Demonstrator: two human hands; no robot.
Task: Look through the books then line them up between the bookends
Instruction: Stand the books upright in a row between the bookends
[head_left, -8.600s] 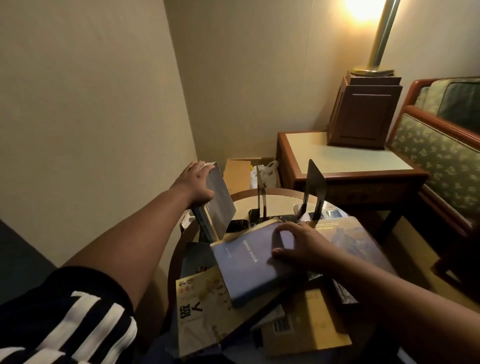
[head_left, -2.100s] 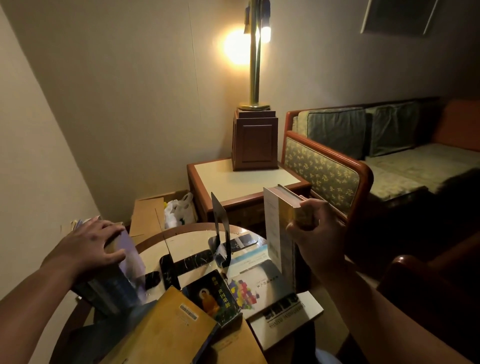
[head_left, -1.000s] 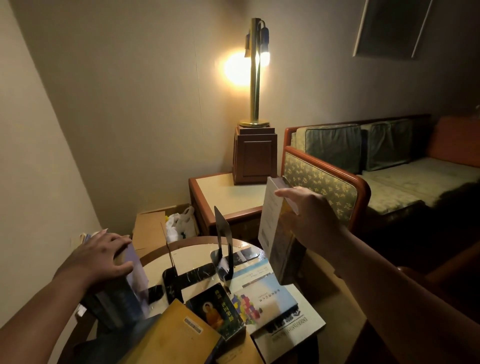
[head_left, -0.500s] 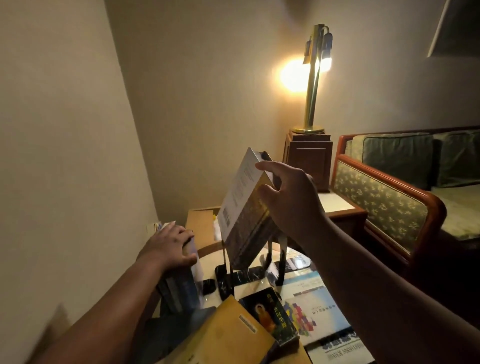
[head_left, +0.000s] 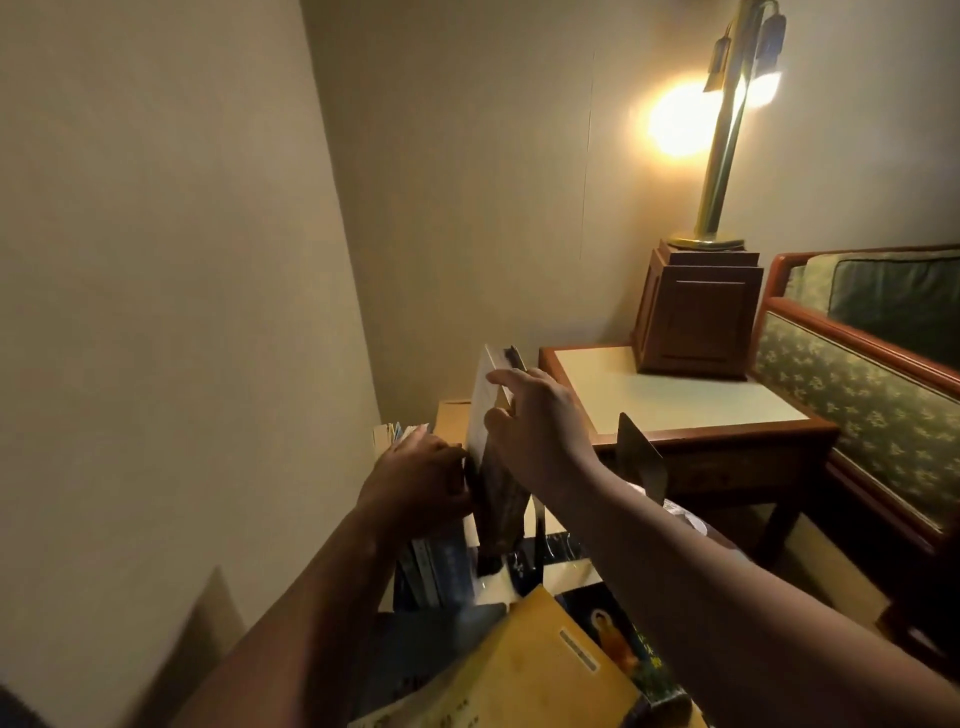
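My right hand (head_left: 535, 431) grips the top of a pale-covered book (head_left: 485, 447) held nearly upright over the small round table. My left hand (head_left: 415, 483) rests on the tops of several upright books (head_left: 436, 566) at the table's left side, right beside the held book. A dark metal bookend (head_left: 640, 460) stands to the right of my right forearm. A yellow book (head_left: 524, 670) and a dark book with an orange figure (head_left: 613, 639) lie flat in front. The other bookend is mostly hidden behind the held book.
A wall runs close along the left. A wooden side table (head_left: 675, 400) carries a wooden box (head_left: 696, 312) with a brass lamp (head_left: 722, 135). A green patterned sofa (head_left: 857, 374) stands at the right. A cardboard box (head_left: 452, 421) sits behind the round table.
My right hand has carried the pale book leftward and down, from out at the right to beside the upright row. My left hand has stayed on that row. The view swung left.
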